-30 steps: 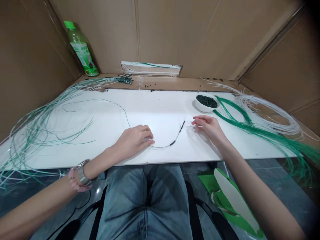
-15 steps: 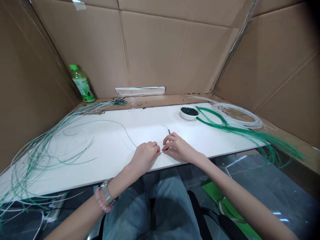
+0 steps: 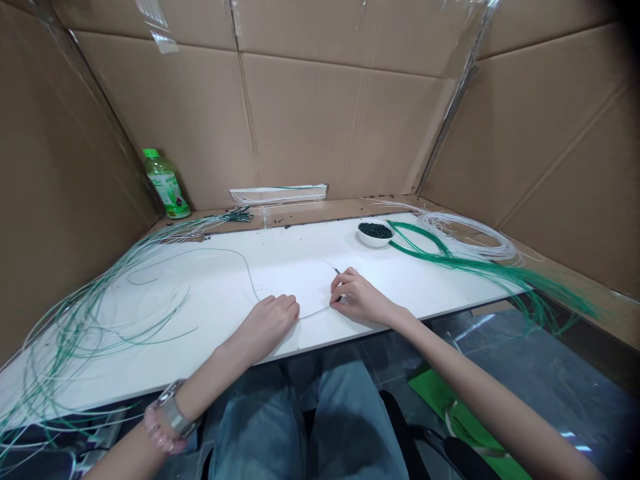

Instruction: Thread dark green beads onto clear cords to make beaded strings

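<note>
A thin green thread [image 3: 315,313] runs in a nearly straight line between my two hands, low over the white board. My left hand [image 3: 273,321] is closed on it, and the thread's long tail curls away to the left. My right hand [image 3: 360,297] pinches the same thread where small dark beads [image 3: 338,271] sit on it; most of these beads are hidden by the fingers. A short thin end sticks out beyond the right fingertips. Behind the right hand stands a white bowl [image 3: 375,242] filled with dark green beads [image 3: 376,230].
Loose green and white strands [image 3: 75,320] spread over the board's left side and hang off its edge. Coiled green strands [image 3: 480,265] and a white coil [image 3: 493,243] lie right. A green bottle [image 3: 169,190] stands at back left. Cardboard walls [image 3: 310,120] enclose the board [image 3: 300,257].
My left hand has slid left and towards me, away from the right hand, so a longer stretch of thread shows between them. The right hand keeps its pinch; the view has tilted up slightly.
</note>
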A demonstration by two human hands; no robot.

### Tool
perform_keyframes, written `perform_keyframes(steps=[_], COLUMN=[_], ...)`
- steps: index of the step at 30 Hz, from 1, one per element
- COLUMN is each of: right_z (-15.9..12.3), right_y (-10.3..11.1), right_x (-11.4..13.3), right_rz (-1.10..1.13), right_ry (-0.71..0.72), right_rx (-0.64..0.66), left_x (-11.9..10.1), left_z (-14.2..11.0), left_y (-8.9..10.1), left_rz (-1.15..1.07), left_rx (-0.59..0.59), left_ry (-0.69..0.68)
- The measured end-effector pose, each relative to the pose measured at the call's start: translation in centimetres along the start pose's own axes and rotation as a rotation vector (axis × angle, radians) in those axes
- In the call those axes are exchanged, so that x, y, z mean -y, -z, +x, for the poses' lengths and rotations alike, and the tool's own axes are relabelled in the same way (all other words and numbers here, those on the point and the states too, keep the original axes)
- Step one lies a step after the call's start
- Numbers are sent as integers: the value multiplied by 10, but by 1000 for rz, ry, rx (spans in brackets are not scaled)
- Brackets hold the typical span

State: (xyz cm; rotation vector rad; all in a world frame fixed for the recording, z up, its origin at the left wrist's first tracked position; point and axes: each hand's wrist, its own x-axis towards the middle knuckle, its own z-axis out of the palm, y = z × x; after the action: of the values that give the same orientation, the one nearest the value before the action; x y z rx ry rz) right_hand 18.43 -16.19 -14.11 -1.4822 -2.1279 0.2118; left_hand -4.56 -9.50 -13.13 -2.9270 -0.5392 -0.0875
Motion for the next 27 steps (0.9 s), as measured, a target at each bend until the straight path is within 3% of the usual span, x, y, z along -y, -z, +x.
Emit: perform_keyframes(steps=[4,11,16,22,27], right_z=[-1,-5,9,49,56], right_y=[7,33,37,23,4], right_x=[-2,-31,-46,-55,-52], right_rz=[40,10,-13,-20,-113], right_ry=[-19,-224,-318,-387,-498], right_rx=[-2,-188,-137,-14,-51], left_x=[3,1,-8,9,38], left_z=[-1,1,10,56,106], left_y=[4,7,13,6,-11], left_rz=[-80,-301,-357,-402,-406], left_rx=[20,-10,-58,-98,-99], left_ry=[18,85,116,142,129])
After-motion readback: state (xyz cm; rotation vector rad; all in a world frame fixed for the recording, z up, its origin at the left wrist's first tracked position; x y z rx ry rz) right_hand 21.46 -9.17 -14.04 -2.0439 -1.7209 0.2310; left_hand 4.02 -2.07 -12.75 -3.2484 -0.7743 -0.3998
